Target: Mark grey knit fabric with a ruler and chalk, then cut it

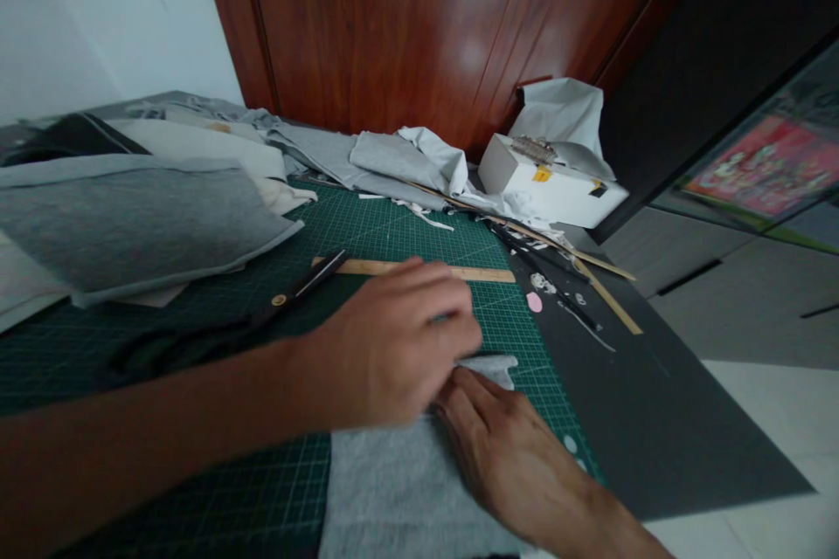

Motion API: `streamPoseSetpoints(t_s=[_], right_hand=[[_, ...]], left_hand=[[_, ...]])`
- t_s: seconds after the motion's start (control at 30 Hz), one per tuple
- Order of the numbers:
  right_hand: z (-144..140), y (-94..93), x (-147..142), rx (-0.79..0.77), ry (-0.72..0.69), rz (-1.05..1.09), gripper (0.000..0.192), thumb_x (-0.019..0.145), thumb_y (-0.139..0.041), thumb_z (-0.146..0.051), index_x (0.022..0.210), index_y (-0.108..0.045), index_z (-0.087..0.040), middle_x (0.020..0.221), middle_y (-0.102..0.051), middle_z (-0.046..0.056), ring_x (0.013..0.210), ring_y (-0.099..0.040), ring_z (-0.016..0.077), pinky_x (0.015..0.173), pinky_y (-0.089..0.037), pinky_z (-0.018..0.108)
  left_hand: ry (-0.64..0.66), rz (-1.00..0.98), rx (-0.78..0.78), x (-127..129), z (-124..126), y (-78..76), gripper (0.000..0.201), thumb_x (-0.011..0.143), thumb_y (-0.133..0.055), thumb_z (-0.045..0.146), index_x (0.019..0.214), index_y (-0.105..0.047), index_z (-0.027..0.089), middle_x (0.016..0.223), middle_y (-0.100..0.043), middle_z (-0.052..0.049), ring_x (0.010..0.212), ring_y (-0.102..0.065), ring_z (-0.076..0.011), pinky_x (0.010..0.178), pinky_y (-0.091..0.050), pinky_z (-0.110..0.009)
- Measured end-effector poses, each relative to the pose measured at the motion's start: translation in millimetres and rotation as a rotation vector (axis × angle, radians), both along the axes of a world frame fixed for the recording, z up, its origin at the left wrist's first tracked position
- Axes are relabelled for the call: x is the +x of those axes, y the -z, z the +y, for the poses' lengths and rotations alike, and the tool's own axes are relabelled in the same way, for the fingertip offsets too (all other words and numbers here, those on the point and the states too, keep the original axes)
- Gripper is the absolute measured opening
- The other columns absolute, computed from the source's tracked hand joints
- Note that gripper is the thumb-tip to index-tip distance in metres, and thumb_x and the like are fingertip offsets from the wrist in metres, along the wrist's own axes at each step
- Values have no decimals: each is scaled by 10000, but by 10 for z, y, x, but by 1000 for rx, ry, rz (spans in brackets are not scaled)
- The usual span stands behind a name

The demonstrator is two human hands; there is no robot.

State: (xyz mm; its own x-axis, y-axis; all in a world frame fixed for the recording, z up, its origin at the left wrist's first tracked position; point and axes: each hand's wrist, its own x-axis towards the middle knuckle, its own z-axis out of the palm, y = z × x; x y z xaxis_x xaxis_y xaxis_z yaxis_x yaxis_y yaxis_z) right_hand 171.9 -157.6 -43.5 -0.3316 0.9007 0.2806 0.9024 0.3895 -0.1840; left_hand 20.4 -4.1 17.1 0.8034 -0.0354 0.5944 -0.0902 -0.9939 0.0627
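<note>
Presently: grey cloth (393,485), lying flat on green mat (386,231). Left hand (399,341): fingers curled, blurred; whether gripping, cannot tell. Right hand (508,445): laid on cloth, fingers bent; pinch hidden, cannot tell. Risk: uneven finger pressure might skew the cloth. Brands, labels, writing: none legible.

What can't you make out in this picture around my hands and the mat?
All in the head view:
Left hand: motion-blurred; its grip can't be told.
Right hand: fingertips hidden behind the left hand.
Grey cloth: near end cut off by the bottom edge.
Scissors: handles dark and blurred.
White bits beside the mat: too small to identify.
</note>
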Motion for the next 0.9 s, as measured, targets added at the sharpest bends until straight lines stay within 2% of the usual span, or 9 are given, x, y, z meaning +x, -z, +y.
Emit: streamPoseSetpoints(t_s=[0.03, 0.13, 0.17, 0.23, 0.37, 0.53, 0.67, 0.8, 0.9], right_hand=[[17, -14, -6, -18, 4, 28, 263, 928, -426, 0, 1057, -585, -166, 982, -660, 82, 825, -634, 226, 669, -523, 346], [99, -73, -1, -94, 50, 89, 270, 963, -395, -20, 1083, -593, -160, 986, -652, 82, 797, -635, 216, 685, -517, 351], [136, -93, 9, -119, 76, 101, 269, 978, -377, -29, 1077, -591, -159, 977, -644, 82, 787, -632, 211, 685, -508, 351], [218, -129, 37, -142, 113, 143, 261, 988, -355, -37, 1032, -579, -162, 959, -635, 81, 790, -626, 202, 714, -494, 350], [377, -198, 76, -172, 171, 145, 239, 953, -350, -23, 974, -536, -172, 866, -643, 62, 740, -604, 180, 701, -442, 319], [559, -314, 28, -205, 193, 37, 233, 997, -510, -209, 1208, -556, -121, 868, -697, 82, 718, -604, 200, 677, -383, 320], [701, -415, 8, -265, 140, 0, 180, 965, -675, -343, 967, -667, -163, 785, -684, 45, 684, -583, 171, 633, -338, 290], [755, -489, 65, -295, 121, 13, 186, 975, -644, -269, 814, -667, -179, 660, -620, -7, 593, -526, 126, 580, -306, 268], [737, -499, 161, -300, 146, 30, 210, 961, -630, -257, 768, -661, -178, 627, -598, -16, 567, -505, 119, 564, -304, 265]], left_hand=[[61, 12, 30, -102, -228, 20, 252, 1014, -494, 172, 824, -657, 199, 872, -663, -28, 823, -565, -194, 774, -433, -359], [117, 57, 127, -393, -773, 204, 229, 1042, -498, 189, 938, -699, 224, 881, -710, 30, 863, -600, -152, 773, -459, -304], [52, 173, 163, -476, -884, 282, 217, 1036, -503, 159, 1064, -708, 224, 985, -739, 36, 946, -616, -153, 805, -468, -312], [-35, 221, 206, -617, -1004, 417, 212, 1048, -526, 211, 1164, -697, 260, 1092, -751, 41, 1063, -626, -170, 890, -471, -351], [-132, 257, 318, -792, -998, 536, 295, 1072, -495, 318, 1330, -638, 300, 1294, -714, -9, 1206, -615, -230, 1007, -453, -440], [-63, 255, 382, -902, -945, 591, 394, 1075, -471, 366, 1461, -549, 350, 1400, -660, -12, 1276, -597, -264, 1028, -483, -456], [-7, 244, 436, -1012, -938, 653, 343, 1070, -483, 342, 1384, -615, 379, 1497, -592, 42, 1425, -474, -244, 1103, -482, -493], [16, 242, 477, -1127, -934, 664, 343, 1056, -455, 324, 1321, -673, 345, 1567, -522, 74, 1498, -362, -187, 1119, -495, -454], [7, 263, 500, -1181, -922, 655, 367, 1045, -459, 341, 1338, -678, 311, 1555, -534, 66, 1454, -396, -167, 1059, -528, -389]])
